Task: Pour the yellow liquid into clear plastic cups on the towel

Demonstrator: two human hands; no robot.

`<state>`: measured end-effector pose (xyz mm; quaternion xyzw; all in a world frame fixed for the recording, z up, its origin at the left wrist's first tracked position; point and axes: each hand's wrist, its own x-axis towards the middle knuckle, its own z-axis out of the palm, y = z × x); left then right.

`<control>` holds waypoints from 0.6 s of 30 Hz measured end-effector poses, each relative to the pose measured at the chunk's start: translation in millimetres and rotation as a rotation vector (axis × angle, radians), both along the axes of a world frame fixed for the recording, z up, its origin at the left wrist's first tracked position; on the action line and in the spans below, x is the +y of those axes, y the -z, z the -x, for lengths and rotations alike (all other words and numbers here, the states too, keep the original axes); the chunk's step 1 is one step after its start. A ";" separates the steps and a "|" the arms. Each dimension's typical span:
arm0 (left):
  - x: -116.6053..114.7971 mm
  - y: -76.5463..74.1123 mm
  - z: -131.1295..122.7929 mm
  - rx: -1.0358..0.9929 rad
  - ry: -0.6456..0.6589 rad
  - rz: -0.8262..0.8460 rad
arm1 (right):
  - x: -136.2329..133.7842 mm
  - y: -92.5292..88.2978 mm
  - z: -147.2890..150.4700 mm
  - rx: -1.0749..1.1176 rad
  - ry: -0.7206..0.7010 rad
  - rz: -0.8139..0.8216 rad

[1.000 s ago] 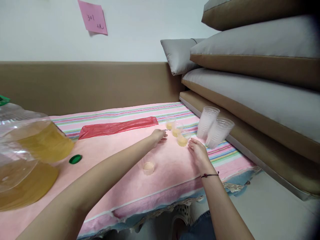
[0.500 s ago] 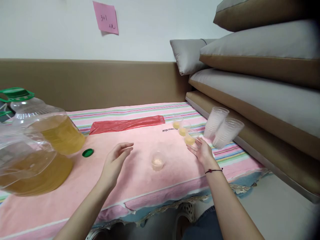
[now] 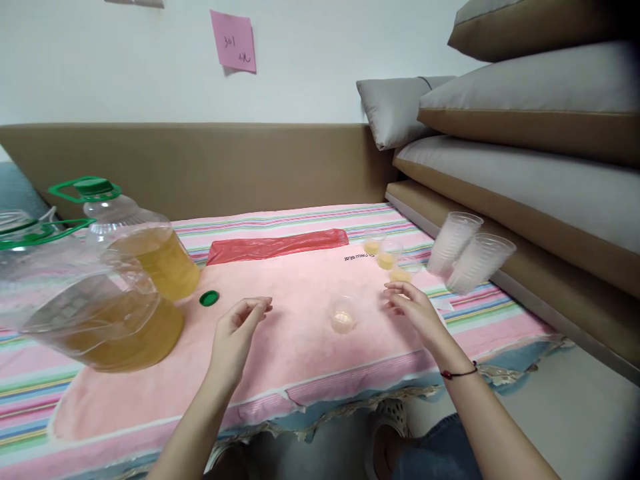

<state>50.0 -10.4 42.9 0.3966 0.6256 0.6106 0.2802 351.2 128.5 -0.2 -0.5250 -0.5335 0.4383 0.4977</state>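
1. Flanking a clear cup (image 3: 343, 319), the left hand (image 3: 235, 335) and right hand (image 3: 414, 311) are empty, fingers loosely curled;
2. Spilling seems the main risk; the cup looks light on soft pink cloth (image 3: 295, 360), so a brushing knuckle could tip it;
3. Crowding the right hand are three part-filled cups (image 3: 386, 261), with stacked cups (image 3: 456, 243) beyond; jugs (image 3: 125, 330) stand left.

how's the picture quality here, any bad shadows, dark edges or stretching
Head view: soft, even light, with a faint shadow on the pink cloth beside the left hand; same head view: darkening at the right edge, over the stacked cushions; also in the head view: the nearer jug looks stretched, perhaps by a wide lens.
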 end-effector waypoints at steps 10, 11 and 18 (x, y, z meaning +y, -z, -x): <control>-41.0 -14.5 66.2 0.851 -0.633 -0.426 | -99.8 -33.9 90.8 -0.317 -0.091 -0.809; -47.4 -15.4 73.9 0.904 -0.711 -0.471 | -107.6 -34.4 106.4 -0.303 -0.163 -0.834; -94.5 -15.8 135.7 0.572 -1.102 -0.421 | -128.7 -30.1 244.7 -0.011 -0.604 -0.538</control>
